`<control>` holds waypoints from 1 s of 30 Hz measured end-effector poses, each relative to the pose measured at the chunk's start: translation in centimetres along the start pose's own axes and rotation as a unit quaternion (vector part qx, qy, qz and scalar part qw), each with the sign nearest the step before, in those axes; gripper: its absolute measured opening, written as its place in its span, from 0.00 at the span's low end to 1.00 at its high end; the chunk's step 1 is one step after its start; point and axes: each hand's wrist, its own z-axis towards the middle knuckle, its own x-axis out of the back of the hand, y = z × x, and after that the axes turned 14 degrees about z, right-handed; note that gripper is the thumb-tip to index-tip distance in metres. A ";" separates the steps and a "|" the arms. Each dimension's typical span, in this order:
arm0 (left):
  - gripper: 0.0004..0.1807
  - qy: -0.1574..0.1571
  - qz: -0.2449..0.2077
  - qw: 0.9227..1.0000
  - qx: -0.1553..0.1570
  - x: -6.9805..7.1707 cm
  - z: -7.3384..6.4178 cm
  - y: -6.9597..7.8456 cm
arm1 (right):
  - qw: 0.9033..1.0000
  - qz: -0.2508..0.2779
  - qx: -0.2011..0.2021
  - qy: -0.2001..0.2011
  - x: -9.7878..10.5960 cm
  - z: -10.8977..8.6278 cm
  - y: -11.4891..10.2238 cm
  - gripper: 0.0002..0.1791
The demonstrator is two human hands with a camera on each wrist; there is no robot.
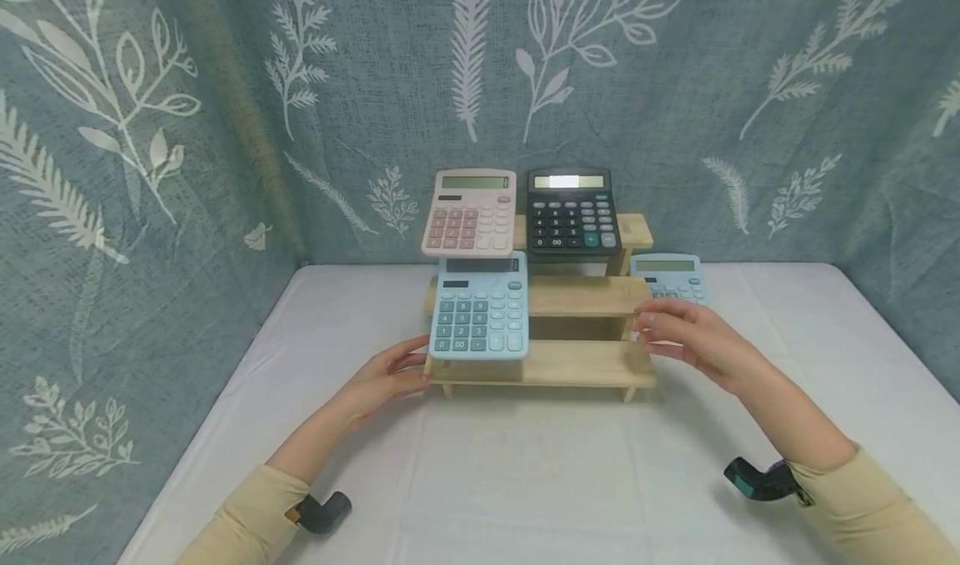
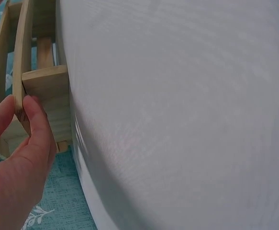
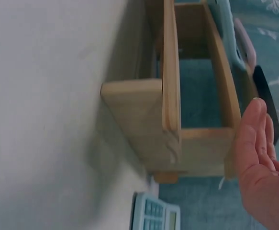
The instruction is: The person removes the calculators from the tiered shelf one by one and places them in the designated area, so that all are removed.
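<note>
A three-step wooden display stand is between both hands. My left hand is at its left end; in the left wrist view the thumb and a finger pinch the end of a shelf board. My right hand is beside the stand's right end, fingers extended with nothing in them. A blue calculator leans on the lower left steps. Above it, a pink calculator and a black calculator stand side by side on the top step.
Another blue calculator is on the white tablecloth behind the stand's right side, partly hidden by the right hand. A leaf-patterned teal curtain hangs behind and on the left. Dark wrist devices stick out from both sleeves.
</note>
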 end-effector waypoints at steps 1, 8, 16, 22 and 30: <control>0.39 0.000 0.001 1.000 0.001 0.0 0.0 0.0 | 1.000 0.001 0.000 -0.004 -0.3 0.1 0.1 0.21; 0.40 0.000 -0.002 1.000 0.002 0.0 0.1 0.0 | 1.000 0.004 0.004 -0.027 -2.4 0.7 0.4 0.25; 0.40 0.002 -0.001 1.000 0.007 0.0 0.0 0.0 | 0.999 0.005 -0.004 -0.040 -4.2 1.5 1.0 0.29; 0.40 0.004 -0.001 1.000 0.009 -0.1 0.0 0.1 | 0.999 0.008 -0.013 -0.044 -5.2 2.1 1.5 0.31; 0.40 0.004 -0.001 1.000 0.010 -0.1 0.0 0.1 | 0.998 0.007 -0.022 -0.052 -6.4 2.7 2.1 0.33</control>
